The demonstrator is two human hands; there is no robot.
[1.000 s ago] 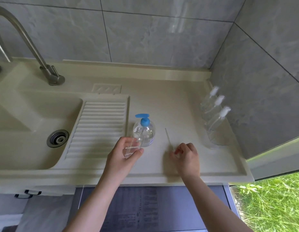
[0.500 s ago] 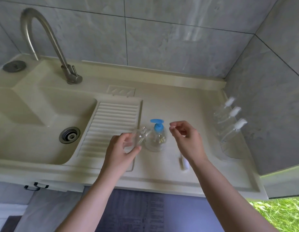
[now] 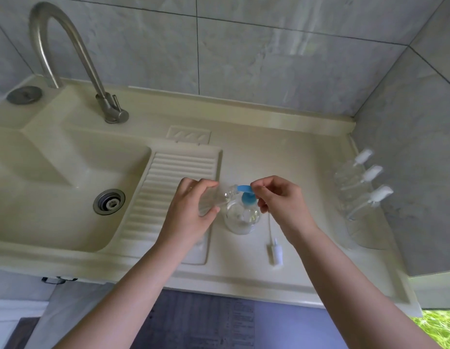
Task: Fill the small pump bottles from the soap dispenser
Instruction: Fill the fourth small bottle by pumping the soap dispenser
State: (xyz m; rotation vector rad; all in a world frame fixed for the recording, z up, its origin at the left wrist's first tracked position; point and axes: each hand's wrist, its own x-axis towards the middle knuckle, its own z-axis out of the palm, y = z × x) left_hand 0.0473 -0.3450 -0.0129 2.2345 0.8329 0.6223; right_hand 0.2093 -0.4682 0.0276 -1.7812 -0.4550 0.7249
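grey-tiled sink counter (image 3: 307,172): right hand (image 3: 279,200) has left the pump cap (image 3: 275,254) lying near, now fingertips pinching the soap dispenser (image 3: 242,215) nozzle; left hand (image 3: 191,212) grips the small bottle (image 3: 218,199) under it, ready for filling.

My left hand (image 3: 191,210) holds a small clear bottle (image 3: 218,199) tilted under the soap dispenser (image 3: 242,212) spout; my right hand (image 3: 281,201) touches its blue pump.

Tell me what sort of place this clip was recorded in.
Most likely a laundry or utility sink area in a home, perhaps on a balcony. A cream sink with a moulded ribbed washboard sits under a curved metal tap against grey tiled walls, with grass visible at the lower right.
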